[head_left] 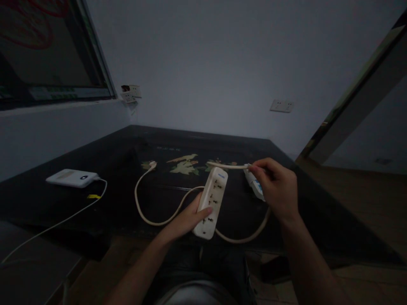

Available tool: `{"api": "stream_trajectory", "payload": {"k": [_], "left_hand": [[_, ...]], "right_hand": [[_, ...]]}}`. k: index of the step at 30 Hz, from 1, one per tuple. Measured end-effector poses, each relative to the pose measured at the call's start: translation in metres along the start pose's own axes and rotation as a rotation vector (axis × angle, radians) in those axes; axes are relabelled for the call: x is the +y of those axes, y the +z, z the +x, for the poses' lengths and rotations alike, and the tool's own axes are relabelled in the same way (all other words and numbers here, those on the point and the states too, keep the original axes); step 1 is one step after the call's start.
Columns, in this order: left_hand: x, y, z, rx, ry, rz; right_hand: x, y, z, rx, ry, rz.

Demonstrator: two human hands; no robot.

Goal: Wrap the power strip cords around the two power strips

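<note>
My left hand (187, 218) grips a white power strip (212, 199) from below and holds it tilted above the dark table (127, 148). The strip shows several sockets on its face. My right hand (276, 186) is closed in a pinch on a white plug (247, 167) at the end of a thin cable, just right of the strip's far end. A second white strip or adapter (255, 186) with a blue label lies under my right hand. A thick white cord (149, 218) loops over the table from the strip.
A white power bank (72, 177) with a thin white cable (63, 220) lies at the table's left. Wall sockets (281, 105) sit on the back wall, and another outlet box (130, 93) in the corner. A window is at upper left; wooden floor lies to the right.
</note>
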State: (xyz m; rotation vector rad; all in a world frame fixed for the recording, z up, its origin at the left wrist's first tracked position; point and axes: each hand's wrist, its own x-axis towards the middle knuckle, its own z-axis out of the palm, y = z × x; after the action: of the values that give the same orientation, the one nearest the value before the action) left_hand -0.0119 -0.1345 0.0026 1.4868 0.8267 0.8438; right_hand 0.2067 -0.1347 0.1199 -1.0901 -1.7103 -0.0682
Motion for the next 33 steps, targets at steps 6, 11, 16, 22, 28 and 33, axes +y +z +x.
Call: {"api": "stream_trajectory", "payload": {"k": [6, 11, 16, 22, 28, 33], "left_hand": [[-0.023, -0.001, -0.014, 0.051, -0.121, -0.161], [-0.030, 0.008, -0.022, 0.053, -0.148, -0.231], [-0.027, 0.008, -0.028, 0.053, -0.176, -0.212], [-0.029, 0.005, -0.031, 0.096, -0.207, -0.203], [-0.027, -0.013, -0.030, 0.095, -0.169, -0.040], [-0.026, -0.037, -0.031, 0.036, -0.144, 0.132]], "right_hand": [[0.017, 0.004, -0.004, 0.028, 0.077, -0.012], [0.019, 0.004, -0.005, 0.029, 0.088, -0.021], [0.031, 0.000, -0.002, 0.077, 0.100, -0.067], [0.041, -0.004, 0.001, 0.127, 0.104, -0.091], [0.047, -0.008, 0.008, 0.156, 0.035, -0.157], [0.065, -0.013, 0.019, 0.101, -0.089, -0.266]]}}
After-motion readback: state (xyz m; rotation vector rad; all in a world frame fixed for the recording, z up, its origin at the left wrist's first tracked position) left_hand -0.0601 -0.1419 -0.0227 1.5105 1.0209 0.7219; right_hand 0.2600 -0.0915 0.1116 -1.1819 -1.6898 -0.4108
